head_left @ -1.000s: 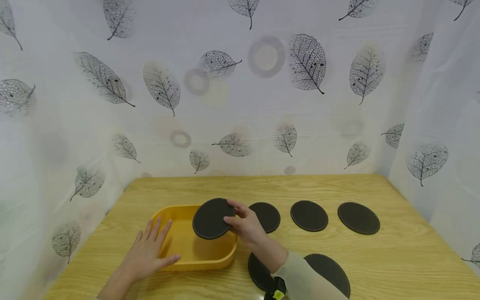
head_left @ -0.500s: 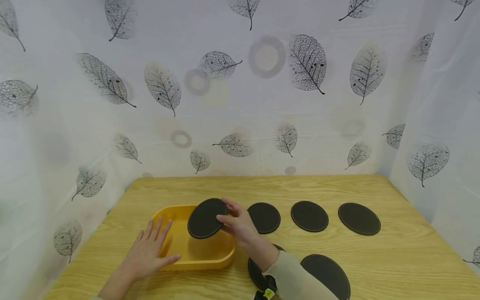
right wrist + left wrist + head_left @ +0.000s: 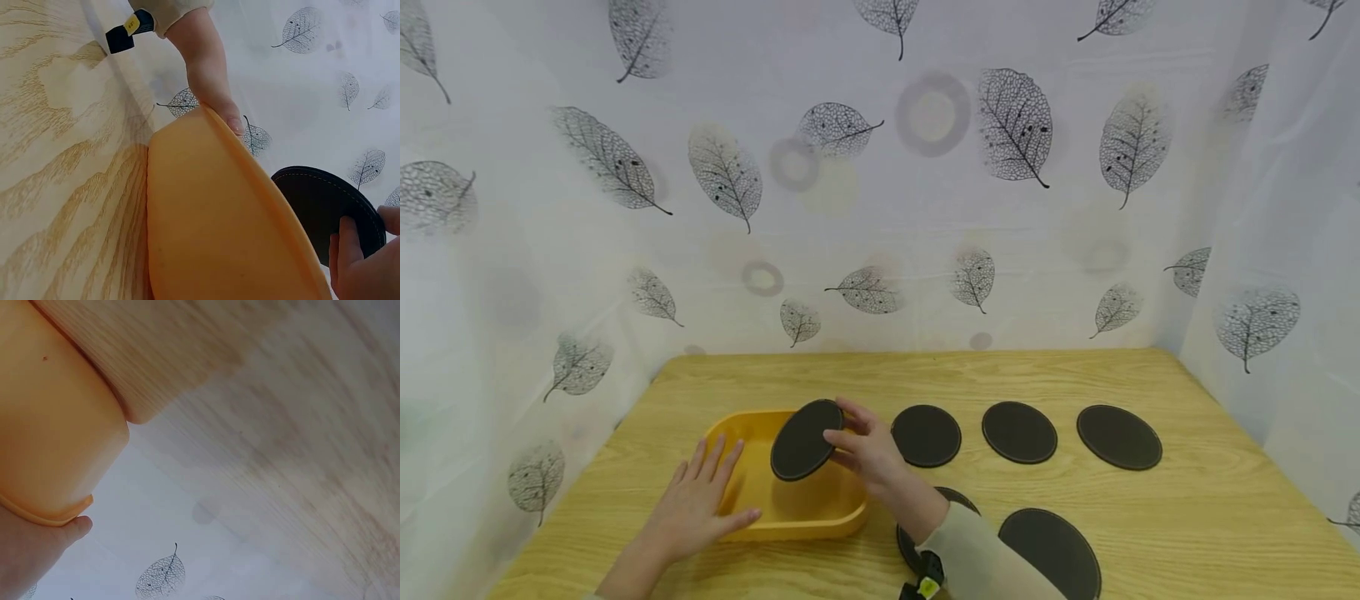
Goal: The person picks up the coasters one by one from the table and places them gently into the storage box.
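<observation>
Wood grain runs across the table [image 3: 1210, 533] before us, and on it, toward the left, we see a yellow tray [image 3: 801, 531] with rounded corners. Above its hollow, tilted, is the held black disc [image 3: 805, 442], pale stitching round its edge. The right hand [image 3: 871, 450] pinches it by its right side, thumb on one face and fingers on the other, so the gap between them is narrow. We cannot tell whether the disc's lower edge touches the tray, and it hides part of the interior from us.

The left hand [image 3: 688, 510] lies at the tray's left rim, its fingers straight and spread wide; the left wrist view shows it touching that rim.

To the right of the tray we count five more black discs lying flat. Three make a far row: the first [image 3: 927, 436] near the right hand, a middle one [image 3: 1019, 432], and an end one [image 3: 1119, 437] well apart from the tray. Closer to us are a fourth disc [image 3: 1051, 552] and a fifth disc [image 3: 907, 548], both partly covered by the right arm in its pale sleeve [image 3: 981, 557]; a black wrist strap [image 3: 931, 571] with a yellow patch also stands in the way. Behind everything hangs a white curtain [image 3: 880, 217] printed with skeleton leaves.
</observation>
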### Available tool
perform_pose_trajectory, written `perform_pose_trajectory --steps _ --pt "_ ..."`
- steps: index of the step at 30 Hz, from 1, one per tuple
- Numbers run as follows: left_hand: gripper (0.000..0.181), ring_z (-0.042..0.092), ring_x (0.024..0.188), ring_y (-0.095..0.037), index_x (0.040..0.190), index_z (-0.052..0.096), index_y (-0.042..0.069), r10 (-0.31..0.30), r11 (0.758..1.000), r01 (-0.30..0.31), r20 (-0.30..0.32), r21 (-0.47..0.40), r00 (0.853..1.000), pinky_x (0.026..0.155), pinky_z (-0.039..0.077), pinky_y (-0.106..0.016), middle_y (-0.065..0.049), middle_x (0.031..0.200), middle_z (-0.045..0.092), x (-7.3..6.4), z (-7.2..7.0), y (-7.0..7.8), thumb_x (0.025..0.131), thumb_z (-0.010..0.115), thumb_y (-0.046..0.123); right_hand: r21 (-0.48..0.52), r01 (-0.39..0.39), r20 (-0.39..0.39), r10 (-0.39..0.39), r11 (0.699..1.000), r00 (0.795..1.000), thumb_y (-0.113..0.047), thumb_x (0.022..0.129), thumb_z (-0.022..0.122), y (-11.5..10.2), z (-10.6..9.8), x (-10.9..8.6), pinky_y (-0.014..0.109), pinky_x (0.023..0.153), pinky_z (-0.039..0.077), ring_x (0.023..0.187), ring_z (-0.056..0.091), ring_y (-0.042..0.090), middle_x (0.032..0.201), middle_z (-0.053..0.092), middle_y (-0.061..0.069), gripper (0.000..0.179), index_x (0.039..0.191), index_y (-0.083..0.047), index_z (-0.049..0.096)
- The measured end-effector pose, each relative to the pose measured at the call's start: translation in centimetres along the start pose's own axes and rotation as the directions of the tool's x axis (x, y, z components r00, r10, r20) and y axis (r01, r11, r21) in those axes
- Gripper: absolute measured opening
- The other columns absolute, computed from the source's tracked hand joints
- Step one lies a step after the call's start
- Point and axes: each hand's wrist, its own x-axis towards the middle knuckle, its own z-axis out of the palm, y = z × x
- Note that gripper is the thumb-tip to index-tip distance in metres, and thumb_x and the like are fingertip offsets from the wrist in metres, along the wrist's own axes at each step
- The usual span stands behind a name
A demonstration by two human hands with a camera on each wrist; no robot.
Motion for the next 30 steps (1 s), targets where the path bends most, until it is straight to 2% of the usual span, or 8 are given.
perform_pose_trajectory --steps 15,22,30 --pt "0.087 0.013 0.125 -0.048 0.137 0.027 0.002 0.0 1.0 0.0 -0.011 0.01 1.0 0.092 0.017 -0.064 -0.027 0.139 0.021 0.07 0.0 0.02 0.076 0.055 0.057 0.038 -0.012 0.029 0.011 0.999 1.0 0.005 0.082 0.057 0.1 0.38 0.05 0.039 0.079 0.047 0.084 0.059 0.017 0.12 0.044 0.017 0.055 0.134 -0.005 0.038" --pt "0.087 0.013 0.125 -0.049 0.138 0.026 0.003 -0.002 1.0 0.002 -0.011 -0.004 1.0 0.092 0.016 -0.064 -0.027 0.139 0.02 0.07 0.25 0.01 0.077 0.054 0.057 0.05 -0.024 0.023 0.023 0.998 0.999 0.005 0.083 0.056 0.08 0.54 0.01 0.037 0.079 0.047 0.094 0.056 0.023 0.116 0.045 0.016 0.052 0.131 -0.003 0.041" --pt "0.087 0.012 0.125 -0.048 0.138 0.027 0.003 -0.021 1.0 0.021 -0.003 -0.007 1.0 0.092 0.016 -0.064 -0.026 0.139 0.021 0.0 0.21 0.13 0.076 0.054 0.058 -0.032 0.002 0.036 -0.001 0.999 0.999 0.001 0.084 0.056 -0.73 0.48 -0.49 0.033 0.079 0.047 0.101 0.052 0.024 0.121 0.042 0.02 0.048 0.13 -0.002 0.042"
